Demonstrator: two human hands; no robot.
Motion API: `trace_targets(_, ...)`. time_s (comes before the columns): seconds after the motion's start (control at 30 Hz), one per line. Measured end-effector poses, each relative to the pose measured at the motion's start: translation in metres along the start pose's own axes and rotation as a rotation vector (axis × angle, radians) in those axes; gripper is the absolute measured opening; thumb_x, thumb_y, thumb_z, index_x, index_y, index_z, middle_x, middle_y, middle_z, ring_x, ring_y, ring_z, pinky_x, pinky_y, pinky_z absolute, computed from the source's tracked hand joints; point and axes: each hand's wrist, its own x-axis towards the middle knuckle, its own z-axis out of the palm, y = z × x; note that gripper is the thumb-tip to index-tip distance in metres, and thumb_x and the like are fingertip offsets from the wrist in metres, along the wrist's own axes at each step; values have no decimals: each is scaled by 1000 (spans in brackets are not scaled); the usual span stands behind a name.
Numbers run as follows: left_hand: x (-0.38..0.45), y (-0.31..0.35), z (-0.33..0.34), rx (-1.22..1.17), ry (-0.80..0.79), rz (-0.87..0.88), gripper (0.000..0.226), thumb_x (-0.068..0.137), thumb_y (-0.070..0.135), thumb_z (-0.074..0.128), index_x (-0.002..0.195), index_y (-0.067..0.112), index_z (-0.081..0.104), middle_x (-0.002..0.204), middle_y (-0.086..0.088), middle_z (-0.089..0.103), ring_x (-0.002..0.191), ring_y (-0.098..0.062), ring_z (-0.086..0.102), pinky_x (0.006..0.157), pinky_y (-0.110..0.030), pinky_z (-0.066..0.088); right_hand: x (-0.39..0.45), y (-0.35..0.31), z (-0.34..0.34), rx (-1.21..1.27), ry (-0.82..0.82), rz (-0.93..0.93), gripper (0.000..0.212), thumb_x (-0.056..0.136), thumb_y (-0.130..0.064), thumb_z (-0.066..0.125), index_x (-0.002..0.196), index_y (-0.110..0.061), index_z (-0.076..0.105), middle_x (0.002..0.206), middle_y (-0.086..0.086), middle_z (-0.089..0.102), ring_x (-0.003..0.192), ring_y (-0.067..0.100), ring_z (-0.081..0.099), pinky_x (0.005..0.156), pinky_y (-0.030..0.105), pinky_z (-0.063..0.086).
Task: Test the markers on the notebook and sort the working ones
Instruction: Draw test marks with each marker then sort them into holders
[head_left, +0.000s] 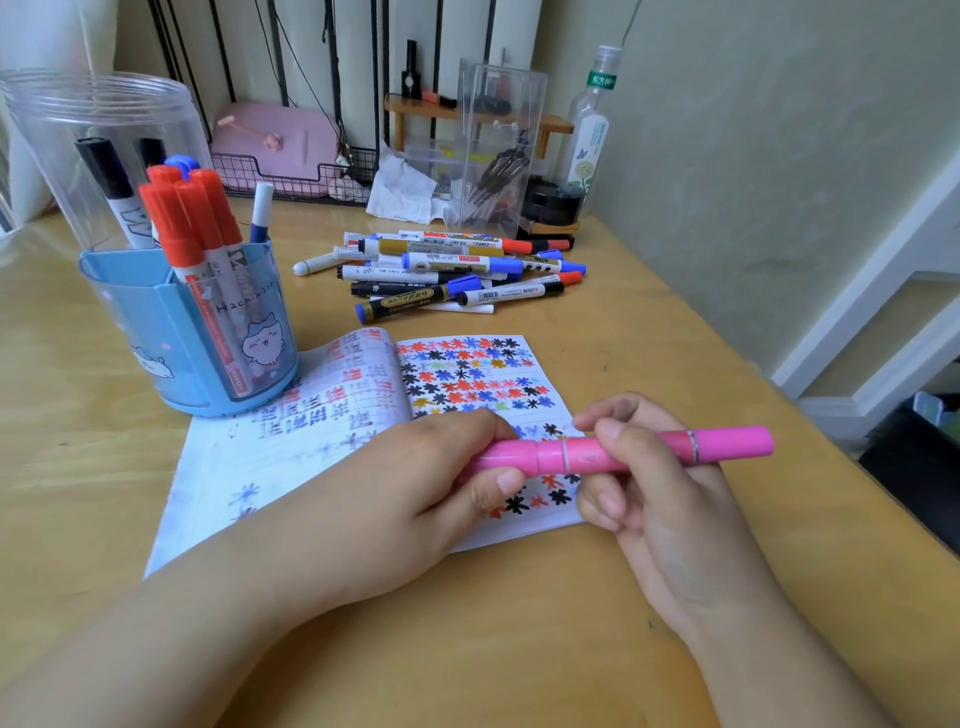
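Both hands grip the pink marker, level above the notebook; left hand wraps the cap end, right hand pinches the barrel, set to pull apart, I judge; untested pile behind; holder left, presumably for working ones.

Pink marker, notebook starred red, blue (and black).

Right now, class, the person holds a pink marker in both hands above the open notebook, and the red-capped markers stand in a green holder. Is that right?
Not quite. The head view shows the holder is blue, not green. The rest stands: both the left hand and right hand hold the pink marker above the open notebook, and the red-capped markers stand in it.
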Motion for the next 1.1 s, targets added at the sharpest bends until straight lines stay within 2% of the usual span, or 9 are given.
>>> trace_targets(0.03, 0, 0, 1, -8, -2, -5, 28, 90, 47, 35, 95, 26, 53, 85, 15, 53, 69, -1, 51, 57, -10, 35, 0, 0, 0, 3, 0, -9, 9, 73, -20, 53, 65, -16, 54, 40, -2, 35, 37, 8, 29, 42, 20, 24)
trace_targets(0.1, 0, 0, 1, -7, -3, -7, 30, 91, 48, 33, 92, 24, 52, 84, 13, 52, 68, -3, 50, 57, -11, 35, -1, 1, 0, 9, -12, -19, 18, 74, -19, 54, 58, -21, 46, 39, 1, 37, 36, 8, 31, 41, 20, 22)
trace_targets(0.3, 0, 2, 7, -2, 27, 55, 34, 92, 53, 30, 86, 24, 48, 73, 8, 52, 67, -6, 49, 58, -18, 38, -3, 4, 1, 1, -27, -64, 24, 70, -29, 59, 59, -23, 38, 36, 0, 33, 35, 9, 28, 40, 24, 21)
trace_targets(0.37, 0, 4, 9, 5, 39, 79, 33, 91, 51, 30, 84, 24, 47, 70, 10, 49, 65, -1, 47, 57, -15, 36, -3, 8, 1, 15, -40, -85, 24, 68, -34, 56, 60, -22, 38, 35, -1, 34, 34, 9, 28, 40, 23, 21)
trace_targets(0.47, 0, 6, 12, 29, 63, 115, 28, 93, 45, 33, 84, 23, 47, 67, 17, 44, 63, 8, 43, 58, -5, 31, -3, 11, 3, 64, -73, -105, 23, 70, -32, 54, 59, -22, 37, 33, -2, 34, 33, 9, 29, 41, 20, 26)
trace_targets(0.63, 0, 6, 16, 92, 99, 120, 34, 94, 44, 32, 84, 17, 49, 68, 13, 46, 63, -1, 42, 59, -7, 33, 1, 13, 6, 139, -102, -88, 22, 70, -30, 54, 58, -22, 37, 33, -3, 33, 32, 9, 29, 40, 19, 29)
trace_targets(0.83, 3, -4, 15, 153, 160, 64, 32, 91, 51, 30, 86, 26, 48, 75, 16, 47, 72, 0, 46, 65, -15, 37, 9, 12, 4, 27, -107, -11, 21, 70, -37, 63, 61, -26, 47, 41, 1, 45, 37, 9, 35, 42, 20, 30)
trace_targets(0.97, 4, -4, 9, 241, 232, 75, 26, 91, 51, 33, 97, 32, 50, 86, 18, 40, 80, -2, 45, 68, -22, 39, 2, -4, -6, -39, -36, -51, 16, 79, -29, 61, 83, -15, 54, 52, 1, 56, 42, 8, 43, 44, 17, 36)
trace_targets(1.1, 9, 18, 7, 343, 211, 131, 22, 91, 50, 34, 100, 35, 48, 87, 19, 40, 77, -6, 46, 62, -28, 46, -16, -42, -41, -258, 17, -121, 6, 84, -16, 68, 86, -16, 62, 58, -1, 58, 50, 10, 46, 49, 20, 40)
